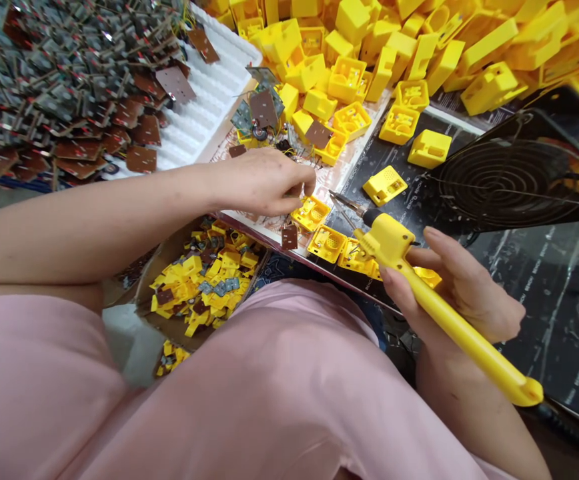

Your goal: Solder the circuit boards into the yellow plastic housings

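My right hand (462, 287) is wrapped around the handle of a yellow soldering gun (439, 307), whose metal tip points left toward the bench edge. My left hand (264, 180) reaches in from the left with curled fingers, thumb and fingertips at the rim of an open yellow plastic case (312, 213). Whatever those fingers pinch is too small or hidden to make out. Just below them, a small brown circuit board (289, 237) lies at the edge. Another open yellow case (327, 244) sits beside it in a row along the edge, partly behind the soldering gun.
Yellow cases (349, 73) are heaped at the back. Many circuit boards (79, 87) are piled on white ribbed foam (204, 100) at left. A black fan (509, 173) stands at right. Below the bench, a cardboard box (144, 287) holds yellow parts. A single yellow case (384, 185) lies on the black mat.
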Action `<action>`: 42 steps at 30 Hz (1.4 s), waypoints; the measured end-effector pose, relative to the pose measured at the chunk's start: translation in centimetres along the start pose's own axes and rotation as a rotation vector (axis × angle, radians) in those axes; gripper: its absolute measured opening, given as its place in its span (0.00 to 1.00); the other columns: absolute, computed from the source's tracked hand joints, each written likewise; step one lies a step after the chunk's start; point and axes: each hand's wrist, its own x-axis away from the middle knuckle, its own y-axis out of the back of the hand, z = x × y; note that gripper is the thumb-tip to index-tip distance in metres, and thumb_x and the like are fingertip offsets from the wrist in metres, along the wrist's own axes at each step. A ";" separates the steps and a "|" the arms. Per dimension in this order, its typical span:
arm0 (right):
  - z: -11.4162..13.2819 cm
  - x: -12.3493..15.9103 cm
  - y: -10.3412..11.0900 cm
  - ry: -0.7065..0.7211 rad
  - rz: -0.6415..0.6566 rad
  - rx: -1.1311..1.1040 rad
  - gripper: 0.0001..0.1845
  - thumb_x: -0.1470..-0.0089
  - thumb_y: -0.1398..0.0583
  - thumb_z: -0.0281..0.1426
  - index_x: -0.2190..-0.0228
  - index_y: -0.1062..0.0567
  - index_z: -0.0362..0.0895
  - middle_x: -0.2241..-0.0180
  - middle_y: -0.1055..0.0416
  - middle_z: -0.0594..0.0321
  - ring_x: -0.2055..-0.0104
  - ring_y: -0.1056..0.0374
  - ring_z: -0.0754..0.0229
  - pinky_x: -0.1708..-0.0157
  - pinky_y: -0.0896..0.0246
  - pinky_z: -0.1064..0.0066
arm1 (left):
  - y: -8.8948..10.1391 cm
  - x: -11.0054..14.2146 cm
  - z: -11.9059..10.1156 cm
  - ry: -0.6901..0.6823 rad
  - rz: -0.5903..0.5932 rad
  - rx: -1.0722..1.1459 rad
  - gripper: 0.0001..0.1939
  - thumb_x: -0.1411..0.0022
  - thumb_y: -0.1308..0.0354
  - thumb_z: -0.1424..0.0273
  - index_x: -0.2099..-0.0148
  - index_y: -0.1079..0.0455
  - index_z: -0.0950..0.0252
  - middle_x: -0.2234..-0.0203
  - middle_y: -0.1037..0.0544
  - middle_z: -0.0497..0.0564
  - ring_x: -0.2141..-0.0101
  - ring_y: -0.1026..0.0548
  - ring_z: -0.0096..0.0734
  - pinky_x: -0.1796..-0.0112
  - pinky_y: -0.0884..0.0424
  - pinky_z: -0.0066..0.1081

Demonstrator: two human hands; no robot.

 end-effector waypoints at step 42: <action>-0.8 -0.3 0.6 0.138 0.025 0.004 0.29 0.41 0.28 0.36 0.39 0.24 0.54 0.57 0.14 0.63 0.66 0.16 0.53 0.71 0.18 0.66 | -3.0 2.9 -0.8 0.034 -0.258 0.066 0.11 0.37 0.44 0.65 0.66 0.19 0.56 0.70 0.18 0.47 0.55 0.21 0.42 0.29 0.49 0.64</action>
